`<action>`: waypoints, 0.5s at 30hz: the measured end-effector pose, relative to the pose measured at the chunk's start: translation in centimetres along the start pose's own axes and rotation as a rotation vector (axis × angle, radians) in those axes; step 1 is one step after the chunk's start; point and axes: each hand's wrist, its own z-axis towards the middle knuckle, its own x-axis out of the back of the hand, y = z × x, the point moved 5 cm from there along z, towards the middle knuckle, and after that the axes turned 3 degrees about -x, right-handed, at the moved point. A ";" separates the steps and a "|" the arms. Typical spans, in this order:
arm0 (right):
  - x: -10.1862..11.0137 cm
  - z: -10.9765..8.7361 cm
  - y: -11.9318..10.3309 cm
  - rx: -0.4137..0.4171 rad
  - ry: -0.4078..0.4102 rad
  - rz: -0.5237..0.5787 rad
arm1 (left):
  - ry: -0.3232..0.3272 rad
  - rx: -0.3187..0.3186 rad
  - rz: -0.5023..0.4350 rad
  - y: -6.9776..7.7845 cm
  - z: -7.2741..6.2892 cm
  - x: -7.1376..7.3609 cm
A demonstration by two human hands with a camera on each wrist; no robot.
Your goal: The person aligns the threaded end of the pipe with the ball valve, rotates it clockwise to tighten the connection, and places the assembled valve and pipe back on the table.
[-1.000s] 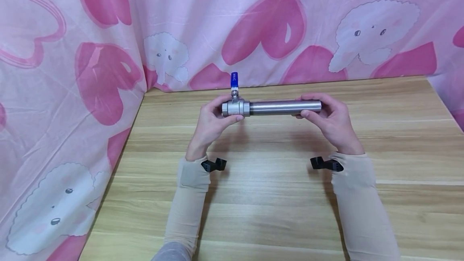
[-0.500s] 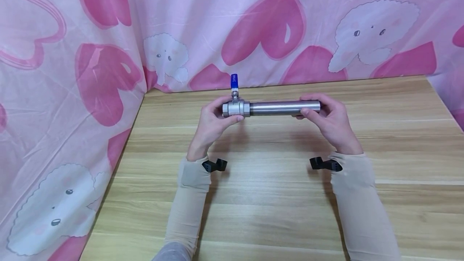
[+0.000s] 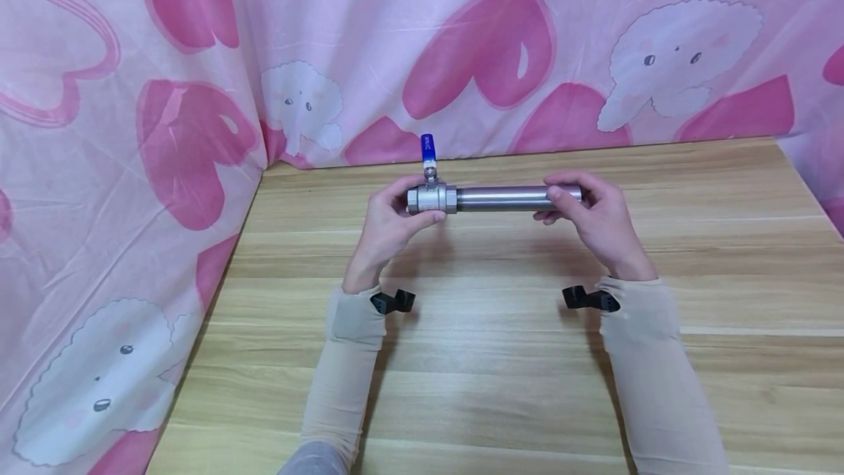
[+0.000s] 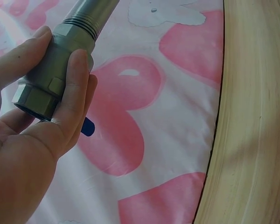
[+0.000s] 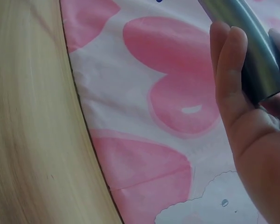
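Observation:
A steel ball valve (image 3: 431, 199) with a blue lever handle (image 3: 428, 146) is joined to a smooth steel pipe (image 3: 501, 199). My left hand (image 3: 385, 229) grips the valve body, thumb along its near side. At the pipe's far right end, my right hand (image 3: 603, 222) holds it with the thumb on top and fingers beneath. In the left wrist view, a few pipe threads (image 4: 81, 25) show where the pipe enters the valve's hex end. The right wrist view shows the pipe's plain end (image 5: 270, 91) between fingers and thumb. Valve and pipe are held level above the table.
A wood-grain table (image 3: 488, 387) lies beneath the arms. Pink heart-patterned cloth (image 3: 369, 42) hangs at the back and along the left side. Black camera mounts (image 3: 393, 302) sit on both wrists.
My right thumb has moved up from the pipe's near side onto its top, with fingertips now showing below. The valve and pipe have shifted very slightly right and nearer. My left hand keeps its grip.

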 end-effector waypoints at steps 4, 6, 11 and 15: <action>0.0 0.0 0.1 -0.036 0.033 -0.018 | -0.001 0.005 -0.010 0.0 0.0 -0.1; -0.1 0.0 0.1 -0.031 0.031 -0.014 | 0.003 0.010 -0.012 -0.1 0.0 -0.1; -0.3 0.1 0.0 0.000 -0.015 -0.017 | 0.025 0.034 -0.018 -0.4 0.1 0.2; -0.2 -0.2 -0.1 -0.046 -0.060 -0.101 | 0.033 0.058 -0.015 -0.6 0.1 0.4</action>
